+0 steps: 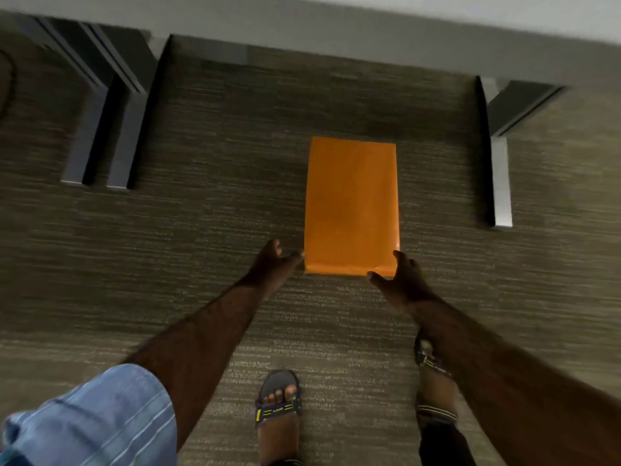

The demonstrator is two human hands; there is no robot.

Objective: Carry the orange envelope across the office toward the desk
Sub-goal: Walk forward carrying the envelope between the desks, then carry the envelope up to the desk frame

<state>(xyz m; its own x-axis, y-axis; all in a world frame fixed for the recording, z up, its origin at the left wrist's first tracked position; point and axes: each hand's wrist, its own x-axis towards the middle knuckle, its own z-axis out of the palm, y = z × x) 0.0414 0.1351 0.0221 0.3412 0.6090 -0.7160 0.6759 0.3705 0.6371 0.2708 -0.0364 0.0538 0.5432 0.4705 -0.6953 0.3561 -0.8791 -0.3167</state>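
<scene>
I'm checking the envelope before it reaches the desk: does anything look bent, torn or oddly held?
Nothing stands out. The orange envelope looks flat and unmarked, held level at its near corners by the left hand and right hand. The frame is slightly blurred, so small creases could be missed.

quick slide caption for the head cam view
Both hands, left hand and right hand, hold the orange envelope by its near corners above grey carpet, desk edge ahead.

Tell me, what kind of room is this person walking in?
Probably an office. The floor is flat grey carpet, grey metal desk legs stand on it under a long desk edge, and both hands hold an orange envelope.
</scene>
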